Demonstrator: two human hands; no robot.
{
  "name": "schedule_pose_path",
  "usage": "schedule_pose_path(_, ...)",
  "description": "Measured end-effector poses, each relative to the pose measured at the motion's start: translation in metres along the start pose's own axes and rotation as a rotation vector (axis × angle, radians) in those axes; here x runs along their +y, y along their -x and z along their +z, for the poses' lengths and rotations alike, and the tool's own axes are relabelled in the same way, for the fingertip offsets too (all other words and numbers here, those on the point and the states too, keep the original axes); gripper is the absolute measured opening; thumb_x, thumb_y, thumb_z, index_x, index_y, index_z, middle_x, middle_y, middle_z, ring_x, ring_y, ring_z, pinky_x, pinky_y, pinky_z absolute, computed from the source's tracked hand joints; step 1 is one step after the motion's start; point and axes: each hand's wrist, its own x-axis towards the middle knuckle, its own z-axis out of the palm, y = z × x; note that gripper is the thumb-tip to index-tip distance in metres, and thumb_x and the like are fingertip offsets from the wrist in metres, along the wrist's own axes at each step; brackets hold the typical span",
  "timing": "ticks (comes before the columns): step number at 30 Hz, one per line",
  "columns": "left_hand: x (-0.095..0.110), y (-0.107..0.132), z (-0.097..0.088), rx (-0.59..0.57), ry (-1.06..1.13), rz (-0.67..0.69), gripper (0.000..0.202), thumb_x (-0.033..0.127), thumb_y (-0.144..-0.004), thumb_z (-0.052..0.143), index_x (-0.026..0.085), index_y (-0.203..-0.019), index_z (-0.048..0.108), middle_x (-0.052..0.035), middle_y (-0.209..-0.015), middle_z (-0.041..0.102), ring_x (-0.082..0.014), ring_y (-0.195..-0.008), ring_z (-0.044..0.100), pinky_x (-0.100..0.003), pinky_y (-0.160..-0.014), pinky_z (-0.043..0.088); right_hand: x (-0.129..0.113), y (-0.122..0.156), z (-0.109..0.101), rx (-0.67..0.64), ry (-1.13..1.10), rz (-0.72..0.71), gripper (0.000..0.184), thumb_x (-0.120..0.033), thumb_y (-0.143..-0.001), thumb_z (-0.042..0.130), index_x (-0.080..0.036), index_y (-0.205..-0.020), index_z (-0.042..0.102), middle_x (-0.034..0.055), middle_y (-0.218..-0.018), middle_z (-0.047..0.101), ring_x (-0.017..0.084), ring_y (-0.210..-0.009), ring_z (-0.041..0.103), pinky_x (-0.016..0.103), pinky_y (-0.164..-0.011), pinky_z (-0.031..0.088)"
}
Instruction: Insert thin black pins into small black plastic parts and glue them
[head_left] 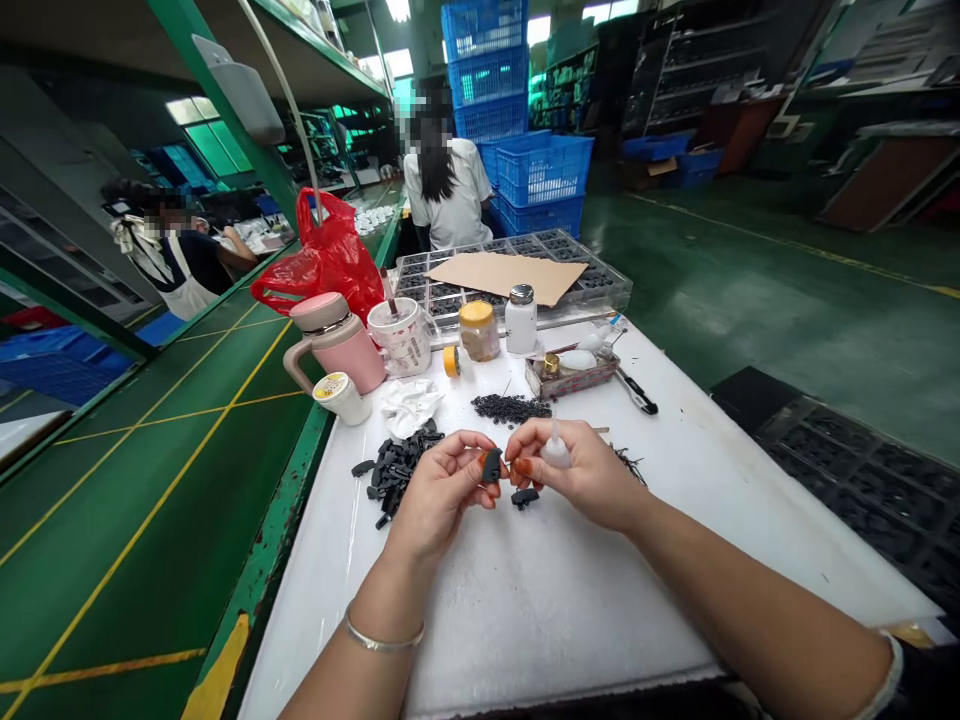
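Note:
My left hand (439,490) pinches a small black plastic part (492,466) between thumb and fingers, above the white tabletop. Close against it, my right hand (589,470) is closed around a small white squeeze bottle (556,453) with a thin nozzle pointing up. The right thumb and fingertip meet at the black part's edge; whatever tiny piece they may pinch there is too small to make out. Just below the fingers lies another black part (524,497). A heap of similar black parts (401,470) is beside my left hand, and tiny black pieces (511,408) are piled beyond both hands.
A pink mug (349,350), patterned cup (403,340), yellow-lidded jar (478,332) and white pump bottle (521,322) line the back. A utility knife (637,391) lies by a small box (574,378). Green conveyor (165,440) runs left; two people sit farther off.

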Motion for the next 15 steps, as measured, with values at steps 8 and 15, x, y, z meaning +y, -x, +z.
schedule_pose_path(8, -0.0015, 0.0004, -0.0014, 0.117, -0.025, 0.007, 0.024, 0.029, -0.071, 0.077, 0.013, -0.089, 0.074, -0.0087, -0.087, 0.073, -0.0108, -0.066, 0.066, -0.019, -0.063, 0.055, 0.0069, -0.0042, 0.0036, 0.067, 0.056, 0.02, 0.007, -0.021, -0.082, 0.059, -0.014, -0.084, 0.059, 0.0011, -0.071, 0.065, 0.01, -0.066, 0.06, 0.019, -0.06, 0.048)
schedule_pose_path(15, 0.0002, -0.001, -0.0043, 0.076, -0.046, -0.001, 0.025, 0.021, -0.066, 0.08, 0.016, -0.09, 0.073, -0.0047, -0.08, 0.07, -0.0113, -0.069, 0.065, -0.02, -0.065, 0.054, 0.0044, -0.0008, 0.0026, 0.082, 0.289, -0.034, 0.006, -0.016, -0.083, 0.055, -0.016, -0.083, 0.062, -0.0014, -0.073, 0.066, 0.008, -0.067, 0.06, 0.017, -0.062, 0.045)
